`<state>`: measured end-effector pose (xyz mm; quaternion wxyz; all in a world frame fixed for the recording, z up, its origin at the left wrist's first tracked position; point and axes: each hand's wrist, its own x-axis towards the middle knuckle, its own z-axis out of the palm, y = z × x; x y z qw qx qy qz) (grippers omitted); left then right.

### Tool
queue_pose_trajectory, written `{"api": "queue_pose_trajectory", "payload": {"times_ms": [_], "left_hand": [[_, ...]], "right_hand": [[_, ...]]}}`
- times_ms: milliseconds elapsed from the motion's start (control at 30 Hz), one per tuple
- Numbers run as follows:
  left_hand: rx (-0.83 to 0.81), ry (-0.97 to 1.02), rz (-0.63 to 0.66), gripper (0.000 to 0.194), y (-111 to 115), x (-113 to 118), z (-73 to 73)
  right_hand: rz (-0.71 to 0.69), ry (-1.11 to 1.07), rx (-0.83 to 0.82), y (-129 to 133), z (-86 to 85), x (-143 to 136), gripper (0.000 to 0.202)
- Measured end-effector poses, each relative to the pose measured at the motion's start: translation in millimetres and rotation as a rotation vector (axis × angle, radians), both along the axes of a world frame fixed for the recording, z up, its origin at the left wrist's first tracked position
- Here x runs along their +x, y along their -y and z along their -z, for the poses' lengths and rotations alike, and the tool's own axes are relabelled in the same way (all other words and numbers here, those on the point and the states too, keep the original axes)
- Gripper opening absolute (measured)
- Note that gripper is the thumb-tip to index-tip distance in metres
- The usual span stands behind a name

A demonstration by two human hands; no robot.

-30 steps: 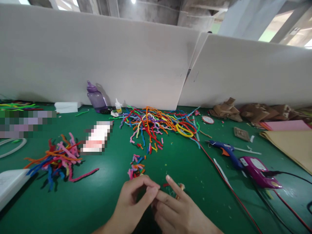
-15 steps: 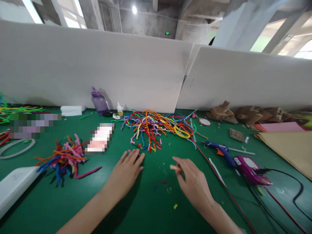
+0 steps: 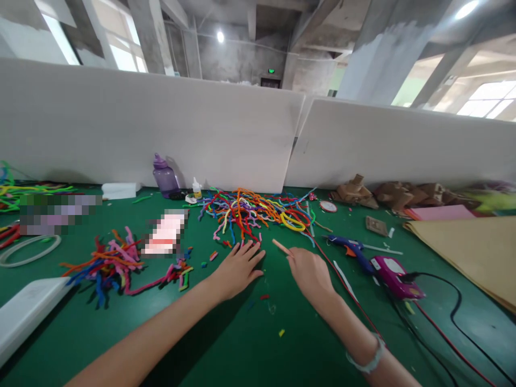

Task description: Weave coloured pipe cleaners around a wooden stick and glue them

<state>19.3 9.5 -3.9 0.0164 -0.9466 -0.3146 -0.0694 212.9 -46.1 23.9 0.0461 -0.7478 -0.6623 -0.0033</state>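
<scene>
My left hand point(image 3: 238, 270) lies flat and spread on the green table point(image 3: 226, 344), its fingertips at the front edge of a tangle of colourful fuzzy stems point(image 3: 245, 207). Between the fingers of my right hand point(image 3: 309, 269) is a thin light wooden stick point(image 3: 281, 246), its free end pointing up and left. Left of my left hand sits a small heap of short coloured pieces point(image 3: 179, 269). Farther left, a bundle of pink, orange and blue stems point(image 3: 108, 263) rests on the table.
A blue glue gun point(image 3: 352, 250) and magenta device point(image 3: 397, 277) with cables lie right. Behind stand a purple bottle point(image 3: 165, 177) and glue bottle point(image 3: 196, 188), before a white partition point(image 3: 161, 123). Left are a white box point(image 3: 30, 312) and blurred phone-like object point(image 3: 167, 231); brown paper point(image 3: 467, 247) is right.
My left hand has moved right, and the small pieces to its left are now uncovered. The stick in my right hand shows more of its length. The view has tilted up slightly.
</scene>
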Motion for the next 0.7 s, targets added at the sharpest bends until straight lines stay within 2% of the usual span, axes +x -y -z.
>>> {"api": "queue_pose_trajectory", "payload": {"times_ms": [133,267,367,433,500,567,633,700], "left_hand": [[0.015,-0.014,-0.015,0.052,7,-18,6.2],[0.095,0.028,-0.071,0.043,21,-48,-1.1],[0.186,0.049,-0.213,0.042,25,-63,-11.2],[0.213,0.099,-0.237,0.044,25,-65,-17.4],[0.218,0.157,-0.179,0.044,25,-61,-20.3],[0.221,0.196,-0.094,0.045,25,-55,-18.1],[0.227,0.223,-0.015,0.044,27,-50,-11.4],[0.220,0.264,0.045,0.041,29,-46,-3.2]], "right_hand": [[-0.004,0.055,-0.011,-30,3.0,-12,0.023],[-0.074,0.072,-0.031,-52,15.1,-29,0.027],[-0.159,0.071,-0.054,-48,22.1,-47,0.032],[-0.220,0.069,-0.070,-36,22.5,-60,0.037],[-0.265,0.065,-0.078,-20,16.7,-70,0.042],[-0.275,0.064,-0.070,-4,3.3,-71,0.047],[-0.246,0.074,-0.052,10,-15.8,-56,0.044],[-0.122,0.105,-0.031,19,-35.4,-25,0.031]]}}
